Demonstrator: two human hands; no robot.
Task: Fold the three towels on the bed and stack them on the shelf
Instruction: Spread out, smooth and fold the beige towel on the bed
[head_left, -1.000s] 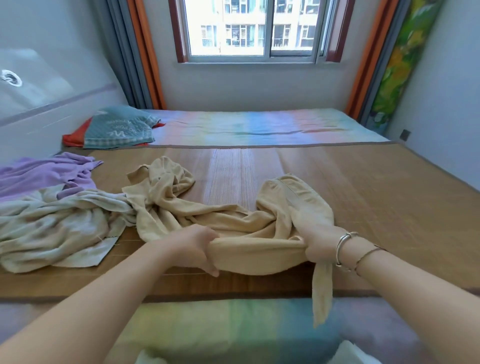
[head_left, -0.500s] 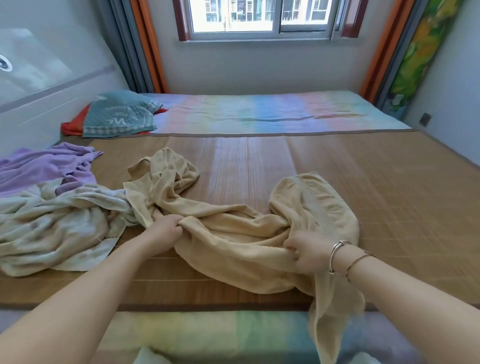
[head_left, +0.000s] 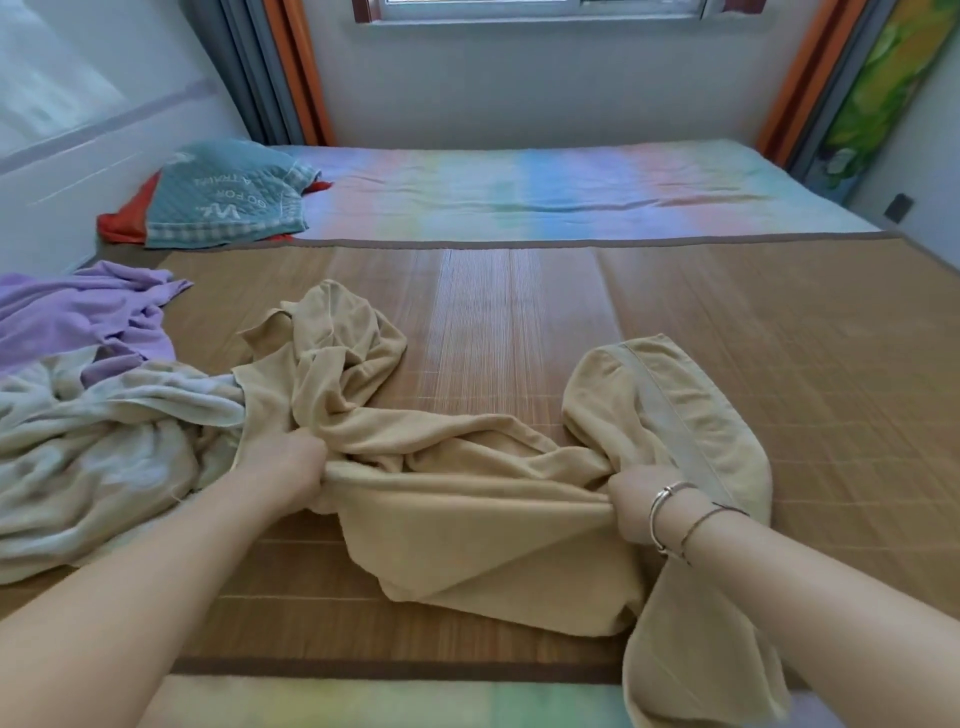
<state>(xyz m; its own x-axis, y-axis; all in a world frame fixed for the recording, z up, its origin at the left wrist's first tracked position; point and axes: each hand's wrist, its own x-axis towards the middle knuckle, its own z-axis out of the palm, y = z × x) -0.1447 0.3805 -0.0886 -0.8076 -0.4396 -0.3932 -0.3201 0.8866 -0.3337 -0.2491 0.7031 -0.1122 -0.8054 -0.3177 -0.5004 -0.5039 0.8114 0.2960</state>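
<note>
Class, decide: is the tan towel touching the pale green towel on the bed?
Touching. The head view shows the tan towel overlapping the pale green towel edge beside the left hand, no mat between.

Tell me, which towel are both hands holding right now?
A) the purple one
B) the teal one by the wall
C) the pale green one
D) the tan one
D: the left hand and the right hand each grip a bunched edge of the tan towel, stretched between them, while the purple towel and pale green towel lie untouched to the left.
</note>
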